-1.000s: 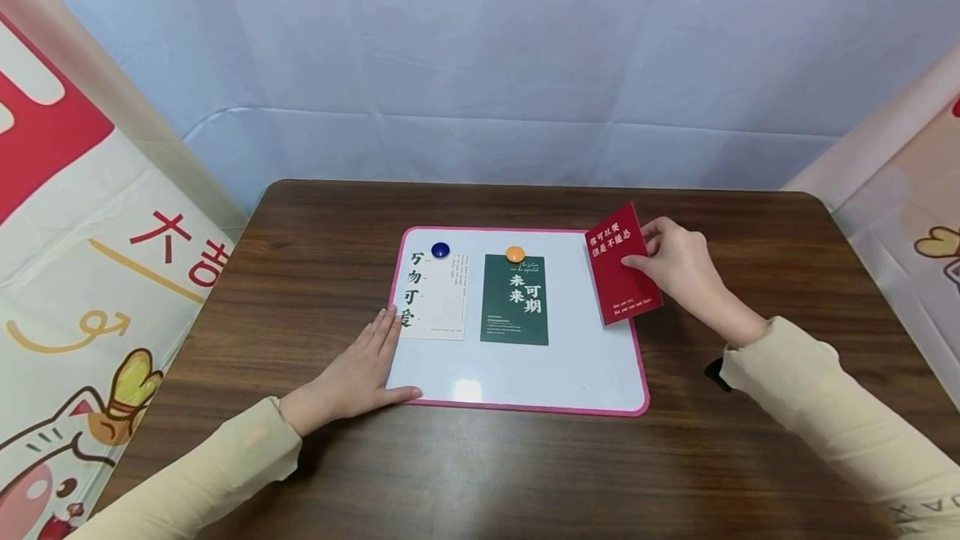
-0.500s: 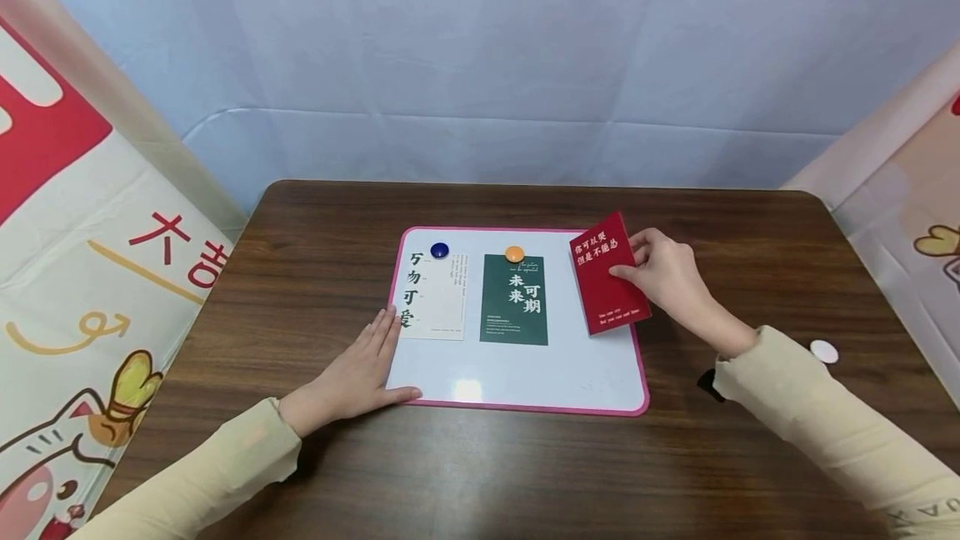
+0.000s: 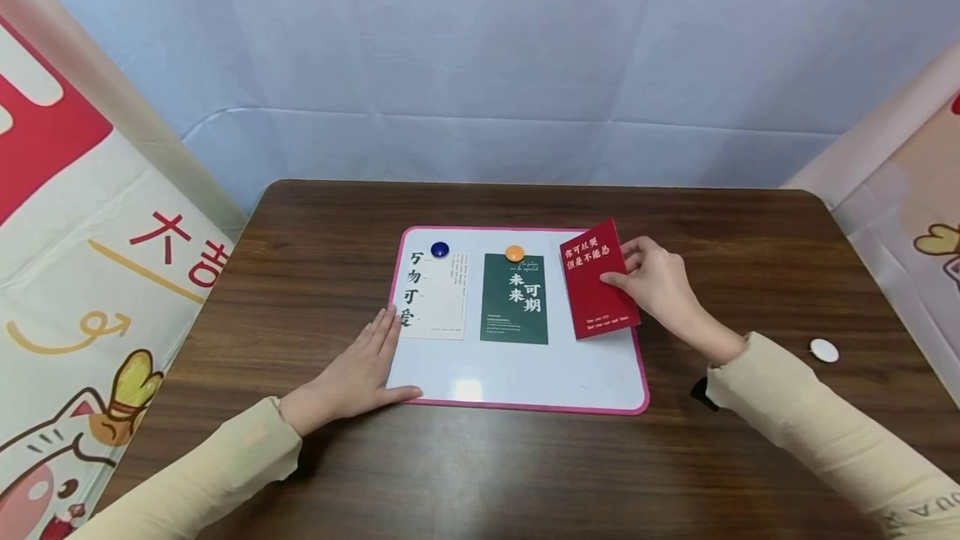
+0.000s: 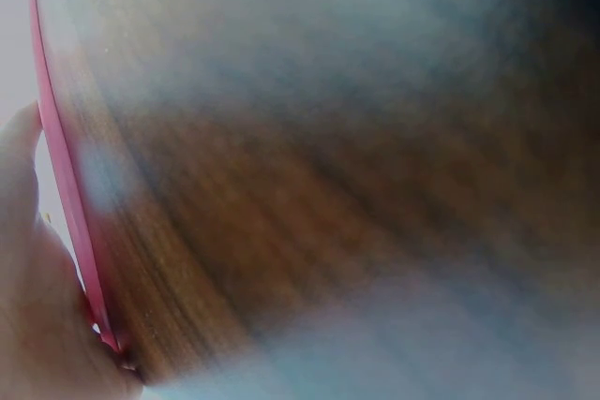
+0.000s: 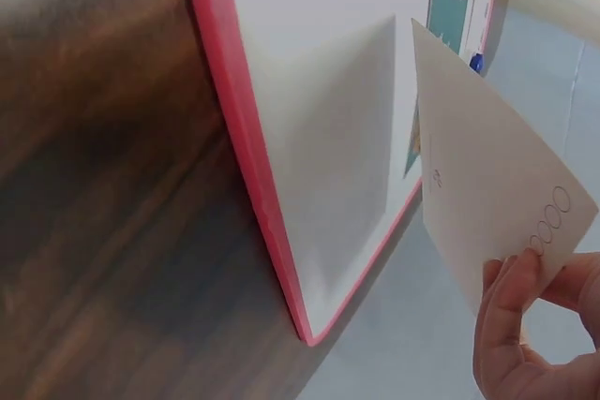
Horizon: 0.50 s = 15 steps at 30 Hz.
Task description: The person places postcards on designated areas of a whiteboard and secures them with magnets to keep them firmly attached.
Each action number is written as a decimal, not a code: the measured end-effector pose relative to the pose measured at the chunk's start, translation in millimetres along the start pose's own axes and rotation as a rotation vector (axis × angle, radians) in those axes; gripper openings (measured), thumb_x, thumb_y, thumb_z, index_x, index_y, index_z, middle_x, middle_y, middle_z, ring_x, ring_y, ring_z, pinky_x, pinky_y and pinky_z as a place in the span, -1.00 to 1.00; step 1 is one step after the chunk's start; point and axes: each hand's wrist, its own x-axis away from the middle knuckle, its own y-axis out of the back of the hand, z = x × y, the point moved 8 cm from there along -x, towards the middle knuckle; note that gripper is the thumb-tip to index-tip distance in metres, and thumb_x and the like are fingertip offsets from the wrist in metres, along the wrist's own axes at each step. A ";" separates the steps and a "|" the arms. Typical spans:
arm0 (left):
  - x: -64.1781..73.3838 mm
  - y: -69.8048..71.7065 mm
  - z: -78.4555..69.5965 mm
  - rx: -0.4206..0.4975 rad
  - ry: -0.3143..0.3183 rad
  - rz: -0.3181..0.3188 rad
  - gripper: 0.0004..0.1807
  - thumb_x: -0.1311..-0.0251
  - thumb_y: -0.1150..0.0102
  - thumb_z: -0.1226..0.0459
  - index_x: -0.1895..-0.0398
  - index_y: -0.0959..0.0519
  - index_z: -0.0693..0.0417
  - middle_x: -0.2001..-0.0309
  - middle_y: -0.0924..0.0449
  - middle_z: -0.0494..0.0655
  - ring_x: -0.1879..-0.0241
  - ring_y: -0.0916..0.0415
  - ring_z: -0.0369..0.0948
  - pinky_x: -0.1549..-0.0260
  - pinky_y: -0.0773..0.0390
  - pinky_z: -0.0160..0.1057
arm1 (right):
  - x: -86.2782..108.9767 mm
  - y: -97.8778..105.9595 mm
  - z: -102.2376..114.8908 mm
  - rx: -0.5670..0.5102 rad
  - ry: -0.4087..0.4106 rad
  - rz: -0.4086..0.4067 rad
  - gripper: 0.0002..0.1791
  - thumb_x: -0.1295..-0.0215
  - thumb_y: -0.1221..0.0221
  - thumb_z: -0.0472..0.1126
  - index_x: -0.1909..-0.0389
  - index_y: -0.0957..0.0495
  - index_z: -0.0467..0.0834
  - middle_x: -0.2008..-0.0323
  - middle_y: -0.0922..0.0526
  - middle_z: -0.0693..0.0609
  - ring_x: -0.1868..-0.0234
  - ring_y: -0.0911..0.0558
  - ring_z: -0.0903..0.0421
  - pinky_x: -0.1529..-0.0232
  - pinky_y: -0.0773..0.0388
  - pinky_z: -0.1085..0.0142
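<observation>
My right hand (image 3: 656, 282) pinches a red postcard (image 3: 596, 286) by its right edge, thumb on the printed face. The card tilts above the right part of a pink-rimmed whiteboard (image 3: 517, 377); its pale back (image 5: 487, 166) shows in the right wrist view, with a shadow on the board below. Spread fingers of my left hand (image 3: 352, 369) rest over the board's left edge, thumb at the lower rim. On the board lie a white card (image 3: 442, 298) under a dark blue round magnet (image 3: 440, 250) and a green card (image 3: 513, 315) under an orange magnet (image 3: 514, 253).
The board lies on a dark wooden table (image 3: 487, 473). A white round piece (image 3: 823, 350) sits to the right, and a small black object (image 3: 703, 392) shows beside the right cuff. A pale blue cloth (image 3: 495, 65) hangs behind; printed banners flank both sides.
My right hand has moved left and slightly toward me with the red postcard, bringing it farther over the board. The white round piece has come out from behind the sleeve. My left hand stays put.
</observation>
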 end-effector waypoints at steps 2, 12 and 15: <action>0.0 0.0 0.1 -0.001 0.001 0.001 0.19 0.01 0.30 -0.46 -0.38 0.17 0.34 -0.42 0.38 0.19 -0.39 0.37 0.01 -0.30 0.07 -0.05 | 0.9 -2.4 -2.2 -0.007 -0.014 0.000 -0.50 -0.03 -0.32 -0.22 0.10 -0.36 -0.42 0.40 -0.58 -0.24 0.42 -0.62 -0.09 0.38 -0.58 0.05; 0.1 1.4 -0.7 -0.004 -0.004 -0.005 0.18 0.00 0.28 -0.44 -0.38 0.16 0.35 -0.42 0.36 0.20 -0.39 0.35 0.02 -0.29 0.06 -0.04 | 4.6 -14.6 -13.9 -0.069 -0.116 0.033 -0.47 -0.05 -0.31 -0.17 0.08 -0.34 -0.41 0.38 -0.57 -0.23 0.41 -0.61 -0.05 0.32 -0.59 0.09; 0.1 1.4 -0.9 -0.005 -0.005 -0.006 0.18 0.00 0.28 -0.44 -0.38 0.16 0.35 -0.42 0.36 0.20 -0.39 0.35 0.02 -0.29 0.06 -0.05 | 5.0 -18.1 -16.7 -0.080 -0.134 0.036 -0.47 -0.06 -0.30 -0.17 0.08 -0.34 -0.41 0.36 -0.57 -0.23 0.39 -0.62 -0.06 0.30 -0.59 0.08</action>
